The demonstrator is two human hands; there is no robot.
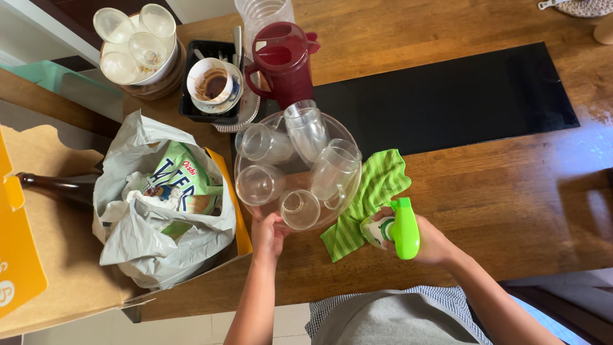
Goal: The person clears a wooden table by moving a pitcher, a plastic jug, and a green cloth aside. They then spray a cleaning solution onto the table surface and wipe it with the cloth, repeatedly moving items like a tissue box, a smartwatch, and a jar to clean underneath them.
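Note:
My left hand (268, 233) grips the near rim of a clear glass bowl (338, 137) that holds several clear glasses and mugs lying on their sides. My right hand (429, 241) holds a green and white spray bottle (394, 229) just right of the bowl. A green striped cloth (370, 191) lies on the wooden table (498, 185) between the bowl and the bottle, partly under the bottle.
A dark red jug (285, 61) stands behind the bowl, beside a black tray with a dirty cup (212, 83). Stacked bowls with upturned glasses (140, 45) sit at the back left. A cardboard box with a plastic bag of rubbish (159, 211) and a brown bottle (54, 186) lie left. A black mat (460, 96) covers the table's middle.

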